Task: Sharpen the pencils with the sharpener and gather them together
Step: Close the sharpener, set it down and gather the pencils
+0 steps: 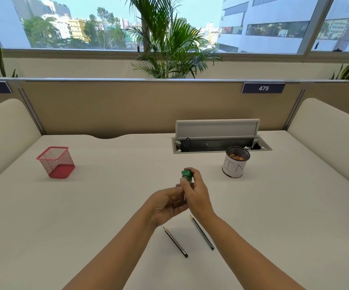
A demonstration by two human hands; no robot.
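- Sharpener (pixel 186 176): green, held up above the table (pixel 106 206) in front of us. Our right hand (pixel 196 195) pinches its green cap with thumb and fingers; our left hand (pixel 165 204) curls around its lower part. Whether a pencil sits in it we cannot tell.
- Left pencil (pixel 175 242): flat on the table just below and toward us from our left hand, point aimed away, long axis running from upper left to lower right. Its tip looks pointed already.
- Right pencil (pixel 202 232): lies close to parallel with the first, apart from it, its point just under our right wrist. This hand is the nearer one to it.
- Judgement: the next pick-up means freeing one hand and reaching back toward us, gripping along the shaft.
- White cup marked "BIN" (pixel 234 164): beyond and right of the grip, shavings inside.
- Red mesh holder (pixel 56 162): far left, well apart; likely where we gather pencils.
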